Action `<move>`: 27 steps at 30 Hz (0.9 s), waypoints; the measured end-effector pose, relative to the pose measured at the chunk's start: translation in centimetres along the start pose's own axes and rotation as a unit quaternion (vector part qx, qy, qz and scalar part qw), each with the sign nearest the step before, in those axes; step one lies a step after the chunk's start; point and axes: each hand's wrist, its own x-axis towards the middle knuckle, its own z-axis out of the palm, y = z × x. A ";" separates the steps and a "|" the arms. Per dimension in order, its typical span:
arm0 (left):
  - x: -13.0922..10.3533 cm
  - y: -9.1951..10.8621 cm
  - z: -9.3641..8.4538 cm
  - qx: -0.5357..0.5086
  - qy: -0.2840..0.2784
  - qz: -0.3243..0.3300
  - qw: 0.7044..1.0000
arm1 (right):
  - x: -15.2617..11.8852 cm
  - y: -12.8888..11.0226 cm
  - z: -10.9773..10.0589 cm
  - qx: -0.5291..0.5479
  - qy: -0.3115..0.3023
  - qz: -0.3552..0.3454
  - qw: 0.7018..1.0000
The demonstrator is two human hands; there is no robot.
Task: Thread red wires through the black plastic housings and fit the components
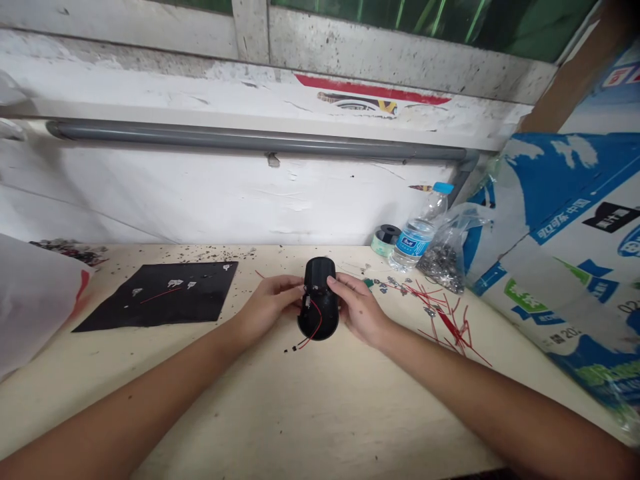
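A black rounded plastic housing with a small circuit board and a red wire trailing from it rests on the pale tabletop. My left hand grips its left side with the fingertips on the board area. My right hand holds its right side, fingers curled onto the top. Both hands meet at the middle of the housing.
A black mat with small parts lies at the left. Cut red wires and small metal bits lie to the right, near a water bottle, a tape roll and a bag of metal parts. A printed sack stands at the right; a white bag at the left.
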 end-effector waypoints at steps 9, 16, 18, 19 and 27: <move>0.1 0.3 -0.3 -0.032 -0.025 -0.040 0.998 | 0.3 0.2 -0.1 -0.048 -0.023 -0.001 0.999; 0.2 -0.1 -0.7 0.027 -0.037 -0.018 0.999 | 0.1 -0.3 0.2 -0.099 -0.052 -0.025 0.993; 0.2 -0.1 -0.8 0.043 -0.041 -0.011 0.998 | 0.1 -0.4 0.2 -0.126 -0.050 -0.038 0.990; 0.2 -0.1 -0.8 0.046 -0.042 -0.009 0.998 | 0.1 -0.5 0.3 -0.136 -0.049 -0.043 0.989; 0.3 -0.6 -1.1 0.022 -0.052 0.000 0.998 | 0.0 -0.6 0.5 -0.170 -0.056 -0.087 0.980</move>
